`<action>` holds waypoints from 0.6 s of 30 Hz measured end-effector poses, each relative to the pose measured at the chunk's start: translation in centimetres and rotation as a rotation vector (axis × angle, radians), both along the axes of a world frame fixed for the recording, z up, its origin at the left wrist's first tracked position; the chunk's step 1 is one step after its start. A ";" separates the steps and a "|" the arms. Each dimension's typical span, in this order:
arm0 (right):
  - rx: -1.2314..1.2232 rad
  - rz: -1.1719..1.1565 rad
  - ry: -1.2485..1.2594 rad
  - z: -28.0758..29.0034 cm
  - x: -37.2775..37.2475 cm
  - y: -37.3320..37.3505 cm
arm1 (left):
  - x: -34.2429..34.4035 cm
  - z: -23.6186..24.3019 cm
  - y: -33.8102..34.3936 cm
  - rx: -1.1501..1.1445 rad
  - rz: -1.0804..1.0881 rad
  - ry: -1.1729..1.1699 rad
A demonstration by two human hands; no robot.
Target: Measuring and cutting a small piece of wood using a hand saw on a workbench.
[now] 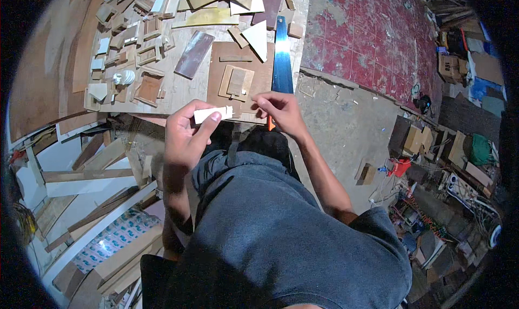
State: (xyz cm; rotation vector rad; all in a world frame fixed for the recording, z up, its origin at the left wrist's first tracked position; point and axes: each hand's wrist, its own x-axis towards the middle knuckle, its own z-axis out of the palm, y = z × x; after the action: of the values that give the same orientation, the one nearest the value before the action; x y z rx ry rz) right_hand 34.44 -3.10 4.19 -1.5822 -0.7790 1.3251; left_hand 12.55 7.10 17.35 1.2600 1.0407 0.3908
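Scraps crowd the far part of my worktable (181,95) — yellowish offcuts (208,17), a white triangular piece (256,41) and a dark flat board (193,55). Over to the left sits a cluster of small box-like wooden pieces (148,55), with a coiled white bulb (126,77) among them, near the table's front edge. A brown panel (264,71) lies right ahead of me, bearing a little stack of flat wooden pieces (238,83) and, beyond that, a thin wooden strip (235,58). Along the panel's right side runs a handsaw (282,65), its orange handle toward me; my right hand partly covers it from above. Below the table on my left, a heap of boards and offcuts (89,174) fills the floor.

My left hand (189,130) pinches a small white piece (205,114) between thumb and fingers, just over the near edge of the panel, its ragged end pointing right. My right hand (284,111) is apart from that piece, fingers curled and thumb close to the index fingertip — whether anything thin sits between them, I cannot tell.
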 end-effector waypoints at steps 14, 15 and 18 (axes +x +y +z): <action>0.196 0.117 0.175 11.7 -2.3 1.6 | 1.1 1.7 -2.1 0.237 0.001 -0.022; 0.198 0.121 0.173 11.7 -2.1 1.6 | 1.2 1.6 -2.1 0.238 0.005 -0.023; 0.157 0.191 0.338 11.4 -1.6 1.5 | 1.2 1.4 -2.3 0.211 0.033 -0.086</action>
State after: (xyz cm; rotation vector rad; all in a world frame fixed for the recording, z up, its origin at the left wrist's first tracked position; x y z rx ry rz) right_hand 32.80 -1.65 15.58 -1.1434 -0.8132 1.5768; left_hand 13.76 4.82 18.77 1.4014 0.9666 0.5878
